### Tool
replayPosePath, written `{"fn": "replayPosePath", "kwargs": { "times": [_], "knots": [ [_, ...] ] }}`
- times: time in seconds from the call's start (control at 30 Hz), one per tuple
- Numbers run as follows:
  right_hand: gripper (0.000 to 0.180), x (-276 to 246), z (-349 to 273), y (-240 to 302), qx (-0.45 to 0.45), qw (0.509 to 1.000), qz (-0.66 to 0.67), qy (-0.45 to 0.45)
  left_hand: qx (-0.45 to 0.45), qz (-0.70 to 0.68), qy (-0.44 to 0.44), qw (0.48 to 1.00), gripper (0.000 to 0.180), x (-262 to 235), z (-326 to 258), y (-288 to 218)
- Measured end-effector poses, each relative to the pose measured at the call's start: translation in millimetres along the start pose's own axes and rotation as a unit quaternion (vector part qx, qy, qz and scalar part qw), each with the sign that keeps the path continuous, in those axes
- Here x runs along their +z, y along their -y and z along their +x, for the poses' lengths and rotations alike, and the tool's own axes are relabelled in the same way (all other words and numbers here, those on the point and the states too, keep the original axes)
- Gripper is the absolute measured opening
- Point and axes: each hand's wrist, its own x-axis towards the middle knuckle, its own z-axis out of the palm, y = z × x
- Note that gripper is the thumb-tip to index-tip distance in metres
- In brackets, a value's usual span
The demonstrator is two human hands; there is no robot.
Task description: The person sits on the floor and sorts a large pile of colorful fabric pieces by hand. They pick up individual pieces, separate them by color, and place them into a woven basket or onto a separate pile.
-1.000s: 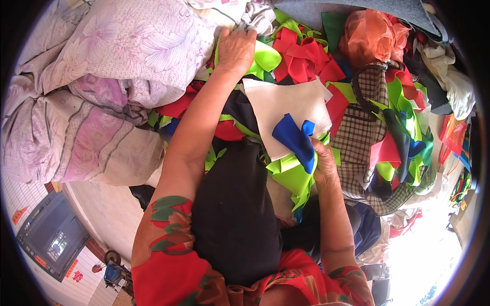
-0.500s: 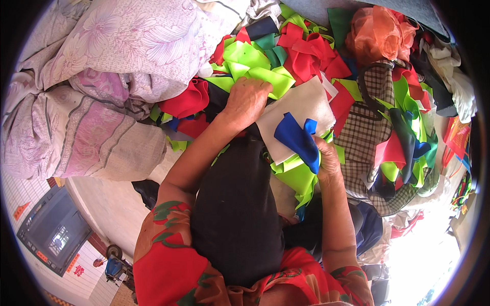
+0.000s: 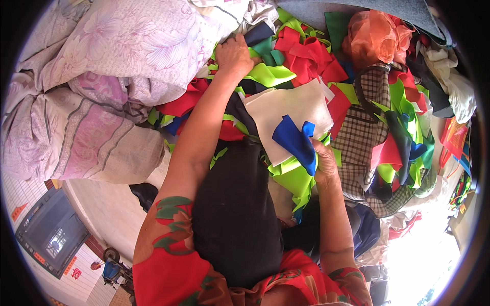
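1. Left grip (image 3: 236, 58) reaches into the cloth scraps, right of the floral cloth (image 3: 127, 56); its fingertips are partly hidden, so one cannot tell whether they are apart or closed on something. A lime piece (image 3: 270, 75) lies just beside it.
2. Next comes the off-white sheet (image 3: 278, 109), lying flat on the scraps; its layers cannot be counted.
3. Over the sheet's lower right corner is the blue piece (image 3: 293, 140), folded and curling. It should handle as light, soft and bendy, hardly fragile; a pinch at its lower right side looks suitable.
4. Right grip (image 3: 326, 160) is clamped on that blue piece, with lime scraps (image 3: 295, 186) hanging below.
5. Counted: two hands, one held blue piece, one orange plastic bag (image 3: 375, 38), one checked bag (image 3: 363, 140); the other scraps overlap too much.
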Motion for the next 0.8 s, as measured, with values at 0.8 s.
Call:
{"fn": "replayPosePath", "kwargs": {
  "times": [0.8],
  "knots": [
    [0.041, -1, -2, 2, -0.009, 1.0, 0.017, -0.005, 0.231, -0.046, -0.04, 0.971, 0.05, -37, -68, -17]
  ]
}}
